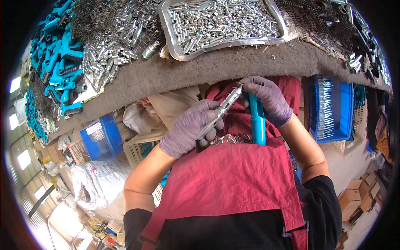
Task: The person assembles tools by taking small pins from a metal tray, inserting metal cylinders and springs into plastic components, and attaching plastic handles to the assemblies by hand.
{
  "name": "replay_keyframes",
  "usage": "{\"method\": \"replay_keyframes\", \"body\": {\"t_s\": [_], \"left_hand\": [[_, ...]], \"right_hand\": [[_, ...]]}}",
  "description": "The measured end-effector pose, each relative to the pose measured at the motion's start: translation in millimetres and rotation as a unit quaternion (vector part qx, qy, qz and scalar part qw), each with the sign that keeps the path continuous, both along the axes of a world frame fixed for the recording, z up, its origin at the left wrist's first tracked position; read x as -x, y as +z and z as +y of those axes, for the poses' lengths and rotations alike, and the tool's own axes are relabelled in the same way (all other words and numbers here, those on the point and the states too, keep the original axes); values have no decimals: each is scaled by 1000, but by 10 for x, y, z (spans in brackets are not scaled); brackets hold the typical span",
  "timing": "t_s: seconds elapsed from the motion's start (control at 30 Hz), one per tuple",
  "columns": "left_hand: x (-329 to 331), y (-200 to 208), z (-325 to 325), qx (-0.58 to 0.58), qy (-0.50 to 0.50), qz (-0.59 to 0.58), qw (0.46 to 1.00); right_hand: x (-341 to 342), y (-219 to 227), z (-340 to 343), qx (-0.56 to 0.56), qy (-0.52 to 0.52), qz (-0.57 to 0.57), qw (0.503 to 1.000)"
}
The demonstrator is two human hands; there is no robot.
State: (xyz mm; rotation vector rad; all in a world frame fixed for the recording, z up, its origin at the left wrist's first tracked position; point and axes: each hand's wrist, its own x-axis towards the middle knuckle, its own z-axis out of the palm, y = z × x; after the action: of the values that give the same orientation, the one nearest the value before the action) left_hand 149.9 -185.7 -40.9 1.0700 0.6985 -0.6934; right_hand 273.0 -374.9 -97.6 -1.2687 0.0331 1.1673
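Observation:
My left hand (193, 123), in a greyish-purple knit glove, is closed round a slim silver metal shaft (229, 101) with stepped, slotted sections. The shaft points up and to the right. My right hand (268, 100), gloved alike, has its thumb and forefinger pinched at the shaft's upper tip; any small part between them is too small to make out. A teal tubular tool housing (258, 129) hangs under the right palm, apparently held by the curled lower fingers, which are mostly hidden. Both hands are above my red apron (233, 179).
A metal tray (177, 52) of small silver pins sits on the cloth-covered bench (233, 68). Left of it are metal sleeves (121, 46), springs and teal housings (62, 54); more springs (310, 21) are right. Blue bins (348, 112) flank me below.

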Motion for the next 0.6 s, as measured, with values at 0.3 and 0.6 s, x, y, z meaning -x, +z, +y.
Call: {"method": "replay_keyframes", "body": {"t_s": [0.3, 0.6], "left_hand": [[-4, -14, 10, -77, -38, -51, 995], [46, 12, 38, -43, 37, -76, 996]], "right_hand": [[-14, 284, 4, 23, 6, -112, 993], [-219, 469, -24, -9, -147, -262, 954]]}}
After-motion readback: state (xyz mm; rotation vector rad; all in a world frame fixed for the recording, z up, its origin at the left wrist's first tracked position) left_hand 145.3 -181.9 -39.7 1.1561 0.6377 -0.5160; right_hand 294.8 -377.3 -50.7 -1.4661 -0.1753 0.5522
